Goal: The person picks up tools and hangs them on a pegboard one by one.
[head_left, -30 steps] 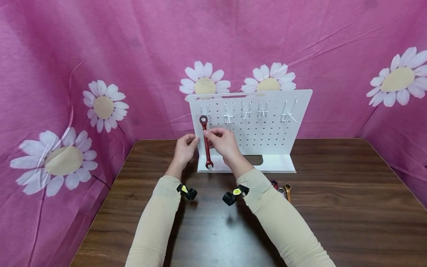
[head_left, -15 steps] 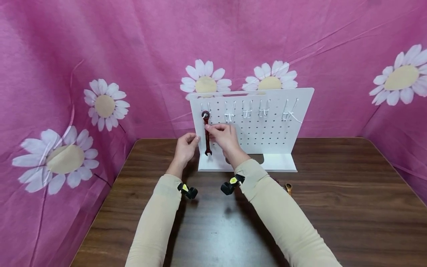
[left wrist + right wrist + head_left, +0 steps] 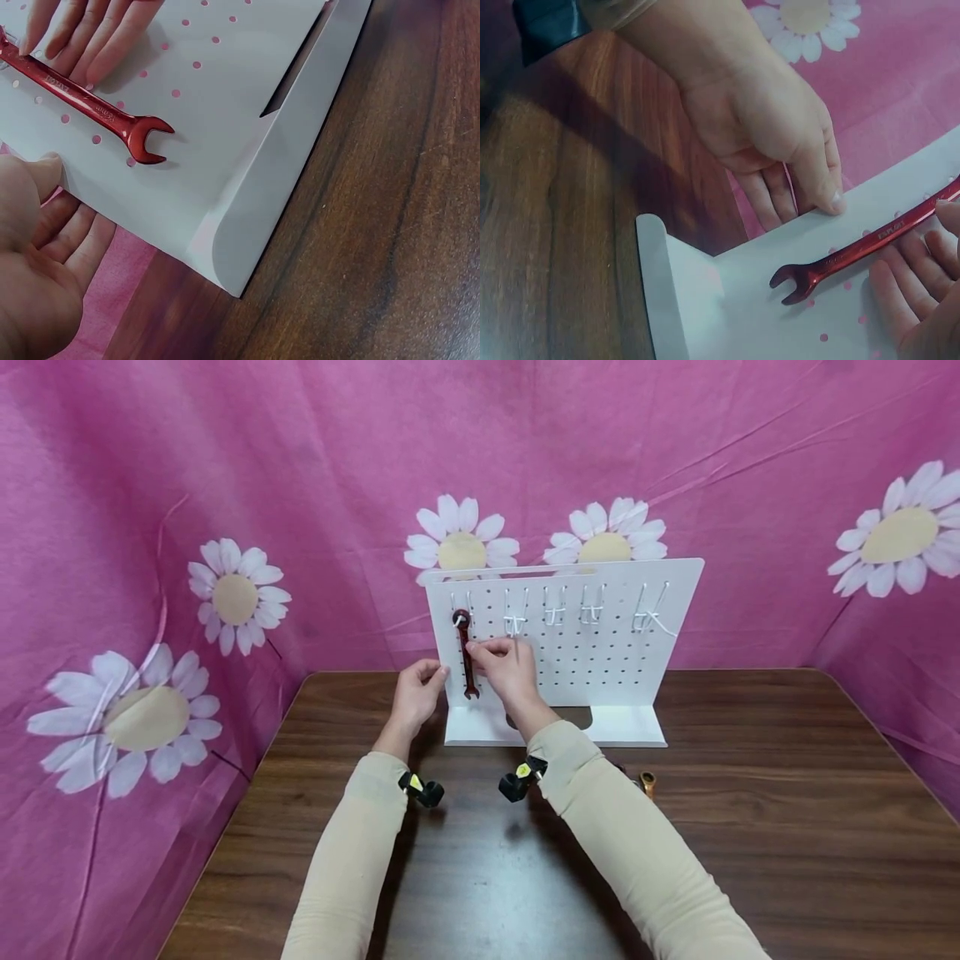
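Observation:
In the head view, a red combination wrench (image 3: 467,662) hangs lengthwise at the left of a white pegboard (image 3: 626,647), its ring end (image 3: 461,618) at the leftmost wire hook. My right hand (image 3: 512,672) pinches the handle from the right, thumb in front and fingers behind it. The open jaw of the wrench points down, close over the board in the left wrist view. With thumb in front and fingers behind, my left hand (image 3: 761,124) grips the pegboard's left edge, beside the wrench.
Several more wire hooks (image 3: 553,614) run along the upper pegboard, one (image 3: 648,620) with a white tie. A gold wrench end (image 3: 647,782) shows on the brown table (image 3: 787,793) past my right sleeve, which hides what lies beside it. A pink flowered cloth (image 3: 337,460) surrounds the table.
My right hand has moved the wrench up and toward the board, bringing its ring end onto the leftmost hook. Its lower end has risen and swung slightly right. My left hand stays put.

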The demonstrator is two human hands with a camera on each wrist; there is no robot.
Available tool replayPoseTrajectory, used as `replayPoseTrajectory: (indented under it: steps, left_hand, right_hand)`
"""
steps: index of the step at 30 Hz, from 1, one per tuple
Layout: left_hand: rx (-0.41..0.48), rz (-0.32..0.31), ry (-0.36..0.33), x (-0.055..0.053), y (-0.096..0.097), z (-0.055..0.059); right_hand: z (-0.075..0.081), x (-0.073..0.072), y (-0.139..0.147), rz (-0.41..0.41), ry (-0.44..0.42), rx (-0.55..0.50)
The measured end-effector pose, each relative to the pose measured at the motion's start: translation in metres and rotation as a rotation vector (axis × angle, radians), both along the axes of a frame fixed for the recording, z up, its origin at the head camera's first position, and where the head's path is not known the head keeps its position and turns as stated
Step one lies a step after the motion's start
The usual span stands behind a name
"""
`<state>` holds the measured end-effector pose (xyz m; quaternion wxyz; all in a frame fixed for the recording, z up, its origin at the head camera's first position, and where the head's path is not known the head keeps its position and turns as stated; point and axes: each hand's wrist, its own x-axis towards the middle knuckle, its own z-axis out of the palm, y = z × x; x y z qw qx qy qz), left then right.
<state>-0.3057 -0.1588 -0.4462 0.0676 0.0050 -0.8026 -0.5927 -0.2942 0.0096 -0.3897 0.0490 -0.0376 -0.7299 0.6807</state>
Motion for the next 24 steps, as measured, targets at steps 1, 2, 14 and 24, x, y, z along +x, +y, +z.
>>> replayPoseTrajectory:
  steps: [1, 2, 14, 24]
  left_hand:
    - [-0.001, -0.002, -0.003, 0.0, 0.0, 0.0]
    - [-0.001, -0.004, -0.006, 0.0, -0.001, 0.0]
    - [-0.014, -0.041, 0.013, -0.003, -0.004, -0.001]
    - [0.004, -0.038, 0.045, -0.004, -0.002, -0.002]
  right_hand:
    - [-0.001, 0.001, 0.001, 0.005, -0.001, -0.012]
    - [-0.001, 0.001, 0.003, 0.008, 0.0, -0.013]
    - [0.003, 0.014, 0.023, 0.103, -0.018, -0.048]
    - [0.0, 0.024, 0.037, 0.184, -0.048, 0.03]
